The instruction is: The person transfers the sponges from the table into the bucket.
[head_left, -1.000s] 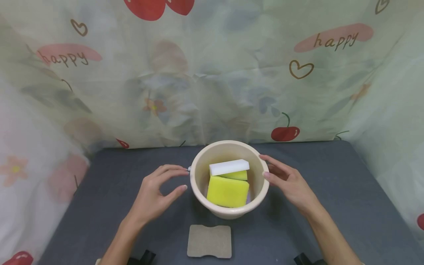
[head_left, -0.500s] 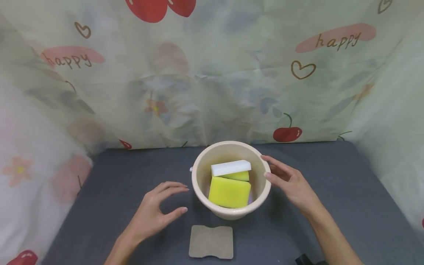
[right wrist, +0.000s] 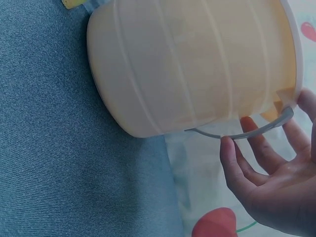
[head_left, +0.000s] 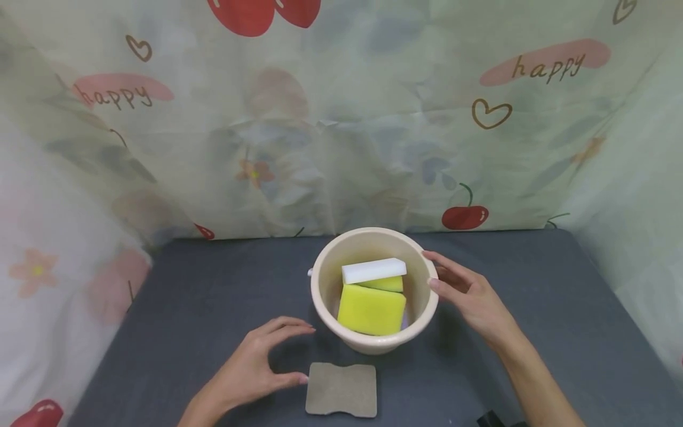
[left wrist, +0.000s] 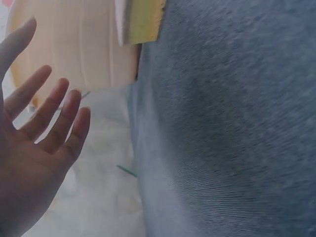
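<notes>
A cream bucket [head_left: 373, 341] stands upright on the table, with yellow sponges [head_left: 372, 309] and a white block [head_left: 373, 271] inside. At its right side, my right hand [head_left: 472, 302] holds the rim between thumb and fingers; in the right wrist view, fingers reach past the grey wire handle [right wrist: 252, 132]. My left hand [head_left: 256, 362], thumb and fingers spread apart, is low at the left with its thumb tip close to a notched grey-brown sponge [head_left: 341, 389]. That sponge lies flat in front of the bucket, and its side looks yellow in the left wrist view [left wrist: 145, 22].
A dark grey cloth [head_left: 533, 284] covers the table. Behind and at both sides hangs a pale printed curtain [head_left: 363, 148]. Part of a black object [head_left: 490, 420] shows at the bottom edge, beside the right forearm. Something lilac [head_left: 404, 320] peeks out inside the bucket.
My left hand has left the bucket's left side, moving down toward the notched sponge. My right hand stays at the rim, and the bucket's contents look the same.
</notes>
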Tool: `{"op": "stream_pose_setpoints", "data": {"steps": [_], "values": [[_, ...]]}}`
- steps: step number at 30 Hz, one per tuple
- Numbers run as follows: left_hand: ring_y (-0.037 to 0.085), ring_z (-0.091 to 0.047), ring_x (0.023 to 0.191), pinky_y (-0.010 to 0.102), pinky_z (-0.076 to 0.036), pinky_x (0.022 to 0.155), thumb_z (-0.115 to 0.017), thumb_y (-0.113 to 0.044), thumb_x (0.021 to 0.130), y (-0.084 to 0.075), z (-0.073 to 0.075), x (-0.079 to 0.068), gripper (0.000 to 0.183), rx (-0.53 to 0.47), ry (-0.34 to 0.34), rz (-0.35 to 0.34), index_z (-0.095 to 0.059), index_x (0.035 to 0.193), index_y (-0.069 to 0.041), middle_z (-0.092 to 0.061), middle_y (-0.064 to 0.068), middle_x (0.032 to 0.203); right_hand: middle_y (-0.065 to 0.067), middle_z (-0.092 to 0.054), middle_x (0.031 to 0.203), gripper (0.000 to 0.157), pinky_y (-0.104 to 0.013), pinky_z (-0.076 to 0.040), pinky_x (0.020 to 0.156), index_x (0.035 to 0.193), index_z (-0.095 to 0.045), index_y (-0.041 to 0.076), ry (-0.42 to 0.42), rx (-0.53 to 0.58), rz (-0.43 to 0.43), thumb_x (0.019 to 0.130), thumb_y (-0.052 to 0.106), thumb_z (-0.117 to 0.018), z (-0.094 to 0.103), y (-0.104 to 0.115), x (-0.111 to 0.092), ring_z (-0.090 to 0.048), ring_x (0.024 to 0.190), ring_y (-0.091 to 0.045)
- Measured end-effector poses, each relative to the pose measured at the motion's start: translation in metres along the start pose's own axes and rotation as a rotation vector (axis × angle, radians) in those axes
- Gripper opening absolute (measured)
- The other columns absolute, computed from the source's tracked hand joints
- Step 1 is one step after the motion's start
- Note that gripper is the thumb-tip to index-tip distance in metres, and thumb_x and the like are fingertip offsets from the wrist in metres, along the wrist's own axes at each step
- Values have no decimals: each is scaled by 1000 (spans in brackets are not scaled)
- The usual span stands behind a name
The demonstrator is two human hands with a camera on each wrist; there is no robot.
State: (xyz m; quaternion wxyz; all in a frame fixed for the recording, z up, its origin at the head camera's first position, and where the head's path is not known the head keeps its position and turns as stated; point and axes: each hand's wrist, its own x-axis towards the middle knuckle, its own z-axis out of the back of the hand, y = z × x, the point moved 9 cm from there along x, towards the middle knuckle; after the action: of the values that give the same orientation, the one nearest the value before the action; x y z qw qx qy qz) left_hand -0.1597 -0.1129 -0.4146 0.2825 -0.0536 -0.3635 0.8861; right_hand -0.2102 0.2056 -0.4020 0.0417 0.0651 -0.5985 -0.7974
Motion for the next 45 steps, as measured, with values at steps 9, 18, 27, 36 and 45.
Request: {"op": "stream_pose_setpoints", "data": {"steps": [9, 18, 27, 36, 45], "values": [[5, -48, 110, 37, -44, 90, -79, -47, 62, 0, -25, -5, 68, -35, 140, 23, -51, 124, -36, -47, -18, 122, 0, -56, 121, 49, -26, -46, 85, 132, -45, 38, -1, -9, -2, 86, 35, -61, 0, -2, 0, -52, 109, -14], [5, -46, 112, 36, -44, 89, -76, -50, 65, -4, -45, -8, 69, -23, 200, -32, -50, 127, -35, -47, -19, 124, 0, -55, 122, 49, -26, -46, 85, 132, -45, 38, 3, 0, 1, 86, 35, -61, -1, 0, 0, -52, 110, -14], [6, -45, 111, 32, -43, 88, -74, -53, 66, -4, -70, -9, 75, -45, 328, -33, -43, 132, -35, -46, -19, 126, 0, -55, 122, 49, -27, -45, 87, 132, -45, 38, 13, 4, -3, 85, 37, -61, -1, 1, 0, -52, 111, -14], [5, -44, 109, 32, -43, 86, -73, -57, 64, -5, -77, -6, 77, -2, 329, -57, -43, 132, -35, -47, -18, 124, 1, -56, 121, 48, -30, -45, 87, 131, -45, 40, -4, -18, -10, 86, 38, -61, 0, -2, 1, -52, 110, -14], [4, -42, 105, 33, -43, 84, -71, -62, 62, -5, -82, -2, 79, 75, 318, -59, -42, 132, -39, -47, -21, 123, 2, -55, 122, 49, -36, -45, 89, 131, -44, 40, -15, -33, -5, 85, 38, -61, 0, -4, 0, -52, 110, -14]]}}
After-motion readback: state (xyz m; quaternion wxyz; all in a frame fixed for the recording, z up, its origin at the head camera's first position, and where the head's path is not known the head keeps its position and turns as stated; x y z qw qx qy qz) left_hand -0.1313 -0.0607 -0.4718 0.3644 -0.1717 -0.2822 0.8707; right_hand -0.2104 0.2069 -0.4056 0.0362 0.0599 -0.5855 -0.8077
